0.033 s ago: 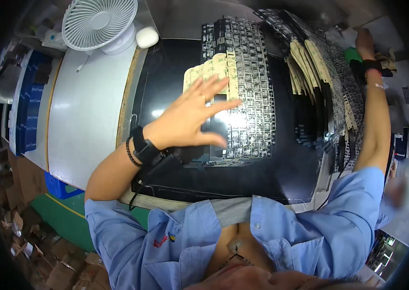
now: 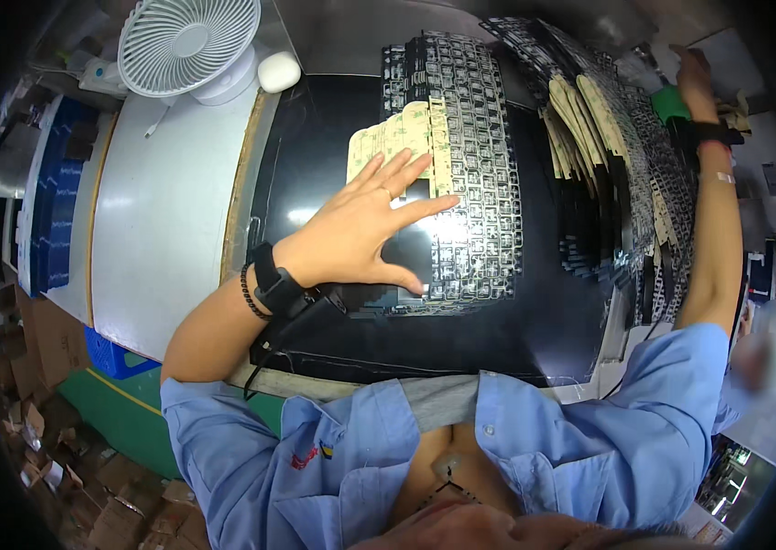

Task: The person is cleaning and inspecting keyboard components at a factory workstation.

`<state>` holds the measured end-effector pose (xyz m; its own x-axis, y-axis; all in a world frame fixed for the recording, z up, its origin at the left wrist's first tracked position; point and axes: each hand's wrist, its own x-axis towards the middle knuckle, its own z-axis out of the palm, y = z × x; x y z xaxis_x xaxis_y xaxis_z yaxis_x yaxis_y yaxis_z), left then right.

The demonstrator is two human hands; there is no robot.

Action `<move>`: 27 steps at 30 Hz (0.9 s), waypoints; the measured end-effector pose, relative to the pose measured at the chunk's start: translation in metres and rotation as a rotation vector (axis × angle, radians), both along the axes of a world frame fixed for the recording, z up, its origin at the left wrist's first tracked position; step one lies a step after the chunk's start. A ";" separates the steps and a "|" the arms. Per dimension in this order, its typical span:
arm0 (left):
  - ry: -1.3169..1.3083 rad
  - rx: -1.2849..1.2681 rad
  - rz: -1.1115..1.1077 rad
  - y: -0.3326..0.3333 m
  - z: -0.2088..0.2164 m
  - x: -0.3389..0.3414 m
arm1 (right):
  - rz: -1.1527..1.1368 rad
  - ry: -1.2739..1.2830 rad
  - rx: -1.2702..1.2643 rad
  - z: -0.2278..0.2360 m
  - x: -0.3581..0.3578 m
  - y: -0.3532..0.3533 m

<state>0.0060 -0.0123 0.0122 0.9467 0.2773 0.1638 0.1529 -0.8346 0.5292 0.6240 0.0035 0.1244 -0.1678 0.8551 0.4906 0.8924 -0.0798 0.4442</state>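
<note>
My left hand (image 2: 351, 220) is spread open, palm down, over a stack of thin black sheets (image 2: 480, 174) patterned with rows of pale square outlines, like keyboard layers. Its fingertips lie at the cream paper tabs (image 2: 379, 137) on the stack's left side; its thumb comes down near the stack's lower left corner. Far off to the right, my right hand (image 2: 698, 87) reaches out beside a green object (image 2: 670, 104). Its fingers are small and dim here, and whether they hold anything does not show.
A second, fanned pile of similar sheets (image 2: 590, 119) stands on the right of the black work surface (image 2: 535, 339). To the left are a white fan (image 2: 188, 41), a white rounded case (image 2: 279, 71) and a pale board (image 2: 163, 211). Cardboard (image 2: 118, 513) fills the lower left.
My left hand has lowered slightly, its thumb moving down toward the stack's lower edge. My right hand has shifted a little and its fingers look more stretched out.
</note>
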 end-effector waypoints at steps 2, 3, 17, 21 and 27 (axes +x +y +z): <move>0.014 0.020 0.031 -0.001 0.000 -0.004 | 0.123 0.003 0.032 0.029 -0.085 -0.024; 0.017 0.041 0.046 0.001 -0.001 -0.003 | 0.148 0.010 0.088 0.045 -0.152 -0.051; -0.117 -0.117 0.098 0.010 -0.008 0.002 | 0.378 0.654 -0.409 -0.083 -0.451 -0.185; -0.085 -0.053 0.104 0.012 -0.016 0.000 | 0.473 0.739 -0.433 -0.085 -0.461 -0.173; -0.018 0.002 -0.044 0.019 -0.010 -0.009 | 0.574 0.658 -0.487 -0.090 -0.458 -0.168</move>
<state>-0.0026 0.0068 0.0021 0.9549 0.2349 0.1815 0.1061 -0.8412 0.5302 0.1660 -0.1646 0.0348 -0.4392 0.8622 0.2522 0.8187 0.4998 -0.2827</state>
